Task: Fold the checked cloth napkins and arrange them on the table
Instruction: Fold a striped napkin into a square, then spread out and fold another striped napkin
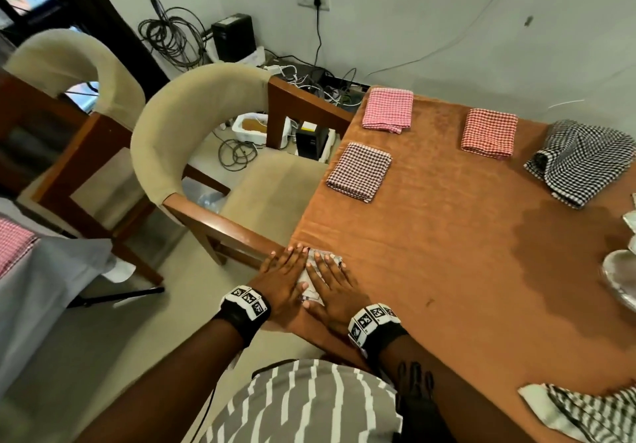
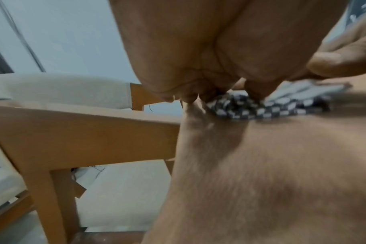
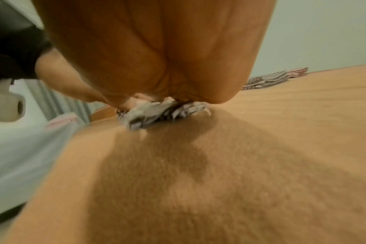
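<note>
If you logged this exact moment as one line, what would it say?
step: pressing fold flat | left hand: flat on black-and-white napkin | right hand: flat on it | place: table corner | already folded: three | unfolded: black checked cloth

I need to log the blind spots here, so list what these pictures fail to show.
- Napkin under both hands: head view, left hand and right hand cover most of it; fold state unclear.
- Striped cloth: head view, cut off by the bottom-right edge.
- Plate: head view, cut by the right edge.
- Both wrist views: blurred, palms block the fingers.
</note>
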Action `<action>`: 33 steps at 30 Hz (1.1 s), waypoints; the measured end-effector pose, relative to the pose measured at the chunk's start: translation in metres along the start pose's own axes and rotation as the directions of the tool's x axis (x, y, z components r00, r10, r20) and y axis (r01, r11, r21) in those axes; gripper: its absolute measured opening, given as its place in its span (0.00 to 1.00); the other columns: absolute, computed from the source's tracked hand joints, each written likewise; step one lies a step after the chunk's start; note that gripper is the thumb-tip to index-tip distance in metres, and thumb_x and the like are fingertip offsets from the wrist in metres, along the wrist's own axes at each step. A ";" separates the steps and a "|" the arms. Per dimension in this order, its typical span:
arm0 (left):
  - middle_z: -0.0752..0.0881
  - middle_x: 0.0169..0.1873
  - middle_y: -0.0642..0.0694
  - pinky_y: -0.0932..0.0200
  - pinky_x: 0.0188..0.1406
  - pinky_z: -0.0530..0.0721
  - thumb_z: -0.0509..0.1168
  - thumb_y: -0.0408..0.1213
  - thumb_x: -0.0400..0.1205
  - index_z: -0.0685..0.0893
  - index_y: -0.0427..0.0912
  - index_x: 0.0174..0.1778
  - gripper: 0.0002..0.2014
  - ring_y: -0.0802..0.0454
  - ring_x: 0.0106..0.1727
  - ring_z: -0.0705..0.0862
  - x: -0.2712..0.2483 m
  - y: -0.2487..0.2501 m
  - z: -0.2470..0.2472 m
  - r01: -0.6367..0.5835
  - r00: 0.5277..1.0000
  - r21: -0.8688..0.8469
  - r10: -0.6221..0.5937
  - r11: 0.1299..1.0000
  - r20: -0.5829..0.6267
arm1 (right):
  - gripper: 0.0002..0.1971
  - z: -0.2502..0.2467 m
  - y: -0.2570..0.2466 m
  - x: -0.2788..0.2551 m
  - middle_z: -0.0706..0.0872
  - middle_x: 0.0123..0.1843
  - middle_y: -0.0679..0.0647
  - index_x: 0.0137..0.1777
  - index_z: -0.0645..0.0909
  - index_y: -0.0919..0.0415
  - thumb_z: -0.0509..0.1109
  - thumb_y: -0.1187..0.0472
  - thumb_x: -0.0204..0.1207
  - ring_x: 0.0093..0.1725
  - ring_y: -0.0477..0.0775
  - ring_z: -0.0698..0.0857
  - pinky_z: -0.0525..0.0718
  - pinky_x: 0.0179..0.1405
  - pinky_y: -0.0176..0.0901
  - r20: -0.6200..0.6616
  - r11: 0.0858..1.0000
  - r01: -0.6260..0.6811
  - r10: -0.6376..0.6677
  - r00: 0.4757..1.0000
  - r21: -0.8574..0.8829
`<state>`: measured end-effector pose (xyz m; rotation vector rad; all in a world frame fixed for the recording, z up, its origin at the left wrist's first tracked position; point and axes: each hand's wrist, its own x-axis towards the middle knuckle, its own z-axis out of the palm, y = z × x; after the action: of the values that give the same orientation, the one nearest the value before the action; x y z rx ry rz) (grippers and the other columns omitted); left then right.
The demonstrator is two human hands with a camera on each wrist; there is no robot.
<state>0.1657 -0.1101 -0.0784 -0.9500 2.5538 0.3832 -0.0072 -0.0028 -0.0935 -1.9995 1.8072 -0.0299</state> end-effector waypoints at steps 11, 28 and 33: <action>0.63 0.86 0.47 0.45 0.84 0.50 0.38 0.62 0.81 0.66 0.47 0.84 0.39 0.45 0.88 0.53 0.044 0.154 -0.044 -0.361 0.920 -0.101 0.337 0.927 -0.202 | 0.29 -0.018 0.133 -0.225 0.78 0.79 0.55 0.79 0.76 0.54 0.58 0.39 0.85 0.77 0.59 0.77 0.73 0.79 0.53 -0.231 0.734 -0.511 0.647 0.727 0.448; 0.88 0.48 0.44 0.49 0.51 0.82 0.65 0.47 0.78 0.82 0.43 0.56 0.16 0.45 0.49 0.85 0.074 0.432 -0.038 -0.594 0.748 -0.534 0.657 0.602 -0.091 | 0.17 -0.055 0.181 -0.378 0.91 0.55 0.53 0.61 0.87 0.53 0.63 0.53 0.78 0.54 0.58 0.88 0.85 0.56 0.53 -0.369 0.547 -0.571 0.836 0.406 0.612; 0.89 0.39 0.45 0.53 0.42 0.84 0.69 0.47 0.82 0.85 0.42 0.48 0.11 0.53 0.40 0.85 0.077 0.404 -0.079 -0.502 0.856 -0.750 0.369 0.431 -0.362 | 0.18 -0.098 0.185 -0.376 0.89 0.56 0.57 0.63 0.85 0.61 0.62 0.56 0.78 0.55 0.59 0.86 0.84 0.58 0.53 -0.482 0.601 -0.522 0.799 0.359 0.606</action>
<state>-0.1793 0.1131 0.0046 -0.5035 2.6946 1.8948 -0.2652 0.3160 0.0361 -0.8216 2.7533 -0.9599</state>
